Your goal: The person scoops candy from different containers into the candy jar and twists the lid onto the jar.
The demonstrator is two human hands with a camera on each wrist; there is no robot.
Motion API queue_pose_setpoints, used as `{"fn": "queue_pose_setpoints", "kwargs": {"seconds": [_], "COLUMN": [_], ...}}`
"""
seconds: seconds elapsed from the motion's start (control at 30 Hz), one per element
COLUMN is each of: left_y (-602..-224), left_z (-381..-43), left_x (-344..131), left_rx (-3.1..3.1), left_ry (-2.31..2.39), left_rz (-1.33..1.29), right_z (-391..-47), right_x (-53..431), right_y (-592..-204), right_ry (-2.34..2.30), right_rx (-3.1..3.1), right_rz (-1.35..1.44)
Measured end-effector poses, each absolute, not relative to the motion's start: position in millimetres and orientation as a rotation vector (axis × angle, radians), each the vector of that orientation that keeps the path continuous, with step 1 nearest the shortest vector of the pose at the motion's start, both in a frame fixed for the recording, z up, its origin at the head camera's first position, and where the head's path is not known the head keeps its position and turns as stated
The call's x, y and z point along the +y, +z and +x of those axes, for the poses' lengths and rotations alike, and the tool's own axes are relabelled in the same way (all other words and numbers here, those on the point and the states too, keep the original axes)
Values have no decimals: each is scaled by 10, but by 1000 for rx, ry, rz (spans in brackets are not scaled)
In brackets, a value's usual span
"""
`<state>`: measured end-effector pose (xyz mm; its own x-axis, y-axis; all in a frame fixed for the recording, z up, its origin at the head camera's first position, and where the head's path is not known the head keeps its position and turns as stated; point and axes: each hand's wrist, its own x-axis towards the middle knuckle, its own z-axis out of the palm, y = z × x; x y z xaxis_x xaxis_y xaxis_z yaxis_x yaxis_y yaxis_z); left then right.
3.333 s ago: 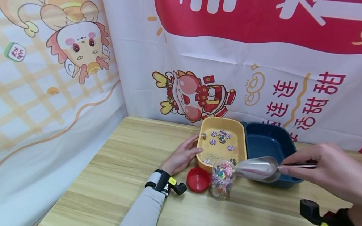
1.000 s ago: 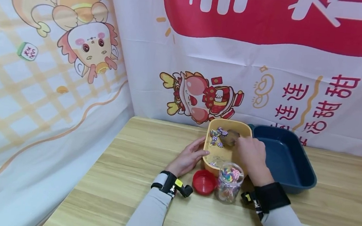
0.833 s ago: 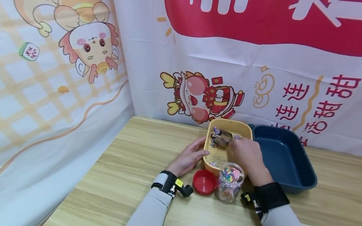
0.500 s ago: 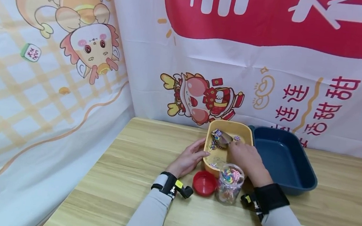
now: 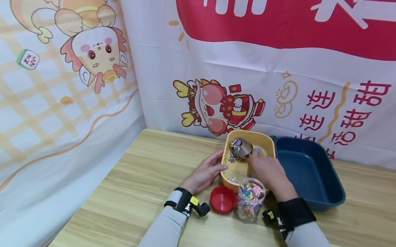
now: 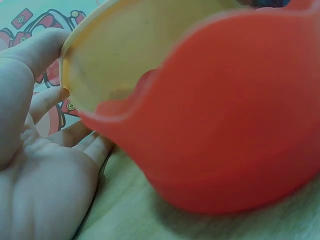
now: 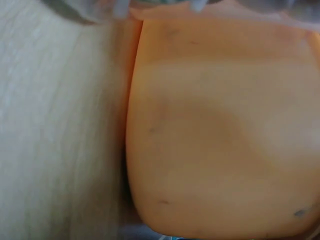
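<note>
My right hand (image 5: 268,170) grips the handle of a metal scoop (image 5: 247,148) inside a yellow plastic tub (image 5: 245,174). Swirl-patterned candies (image 5: 237,144) lie at the scoop's mouth, and several more are loose on the tub floor. With fingers fairly straight, my left hand (image 5: 205,172) rests against the tub's left wall; in the left wrist view its thumb and fingertips touch the rim and outer side. A clear jar (image 5: 248,208) partly filled with colourful candies stands upright before the tub. Beside it a red lid (image 5: 222,200) sits on the table.
A dark blue tub (image 5: 323,193) stands to the right of the yellow one. Printed cloth (image 5: 204,60) hangs behind the wooden table (image 5: 136,173) and along its left side.
The scoop has gone from beside the jar's mouth into the yellow tub and slid leftward under candies, its front now tipped up slightly. My left hand stays on the tub.
</note>
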<state>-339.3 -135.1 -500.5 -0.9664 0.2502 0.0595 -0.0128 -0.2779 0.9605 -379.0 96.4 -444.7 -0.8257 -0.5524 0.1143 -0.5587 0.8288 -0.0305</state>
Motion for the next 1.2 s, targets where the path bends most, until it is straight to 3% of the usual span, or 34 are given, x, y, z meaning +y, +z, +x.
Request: {"fn": "queue_pose_setpoints", "kwargs": {"seconds": [0.43,1.2], "left_y": [-4991,-4994], "left_z": [-3376,-3338], "left_x": [-1346,-1349], "left_rx": [1778,1802], "left_ry": [2381,2353], "left_rz": [284,284], "right_z": [-3765,-3832], "right_x": [993,1073], "right_y": [-4410,-4333], "right_ry": [219,828], "right_rx": [-2907,-2663], "right_rz": [870,863]}}
